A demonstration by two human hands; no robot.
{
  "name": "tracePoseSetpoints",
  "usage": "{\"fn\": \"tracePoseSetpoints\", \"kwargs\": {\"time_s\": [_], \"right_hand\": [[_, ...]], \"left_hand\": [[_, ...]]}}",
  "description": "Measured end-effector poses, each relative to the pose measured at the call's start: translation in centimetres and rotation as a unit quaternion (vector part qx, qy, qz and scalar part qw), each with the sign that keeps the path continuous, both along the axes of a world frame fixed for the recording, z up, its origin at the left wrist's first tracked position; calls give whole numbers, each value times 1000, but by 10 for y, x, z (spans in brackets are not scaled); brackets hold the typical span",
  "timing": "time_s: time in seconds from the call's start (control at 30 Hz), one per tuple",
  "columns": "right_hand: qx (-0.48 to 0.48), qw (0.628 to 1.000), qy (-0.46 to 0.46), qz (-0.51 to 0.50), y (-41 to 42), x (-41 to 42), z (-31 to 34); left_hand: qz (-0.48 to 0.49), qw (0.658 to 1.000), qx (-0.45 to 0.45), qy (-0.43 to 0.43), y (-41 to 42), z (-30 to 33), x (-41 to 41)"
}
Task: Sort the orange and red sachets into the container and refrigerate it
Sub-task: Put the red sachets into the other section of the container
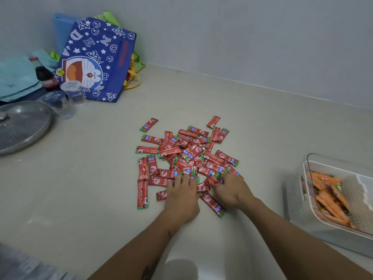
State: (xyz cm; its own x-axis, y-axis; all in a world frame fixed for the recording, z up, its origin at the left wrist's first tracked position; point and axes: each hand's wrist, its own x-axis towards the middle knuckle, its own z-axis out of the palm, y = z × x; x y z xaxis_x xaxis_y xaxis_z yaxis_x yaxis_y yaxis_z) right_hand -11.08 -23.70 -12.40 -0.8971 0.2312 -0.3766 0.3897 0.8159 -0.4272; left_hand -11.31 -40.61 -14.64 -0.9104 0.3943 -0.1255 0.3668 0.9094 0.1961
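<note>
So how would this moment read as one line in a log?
stage: gathering red sachets | left hand: flat on pile | right hand: pinching a sachet | container: orange sachets inside | refrigeration: not yet

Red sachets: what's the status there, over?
Both hands, left and right, flat on near edge of red sachets, gathering; grip unclear. Orange sachets already in container at right. Nothing in the way.

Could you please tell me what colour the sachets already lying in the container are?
Orange: the sachets in the container show best in the head view.
</note>
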Motion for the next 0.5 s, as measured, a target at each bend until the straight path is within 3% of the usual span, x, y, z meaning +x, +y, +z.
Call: {"fn": "tracePoseSetpoints", "kwargs": {"time_s": [0.07, 0.17, 0.27, 0.37, 0.5], "right_hand": [[-46, 998, 29, -40, 5, 7, 5], [-77, 995, 48, -42, 3, 15, 7], [-50, 999, -17, 12, -8, 23, 4], [28, 996, -50, 64, -20, 34, -6], [89, 991, -41, 93, -27, 36, -9]], "left_hand": [[-15, 998, 53, 5, 0, 3, 0], [-13, 978, 206, -21, -2, 14, 1], [30, 939, 336, -66, -7, 27, -4], [56, 942, 328, -48, -25, 34, -9], [65, 977, 194, -56, -57, 30, -11]]}}
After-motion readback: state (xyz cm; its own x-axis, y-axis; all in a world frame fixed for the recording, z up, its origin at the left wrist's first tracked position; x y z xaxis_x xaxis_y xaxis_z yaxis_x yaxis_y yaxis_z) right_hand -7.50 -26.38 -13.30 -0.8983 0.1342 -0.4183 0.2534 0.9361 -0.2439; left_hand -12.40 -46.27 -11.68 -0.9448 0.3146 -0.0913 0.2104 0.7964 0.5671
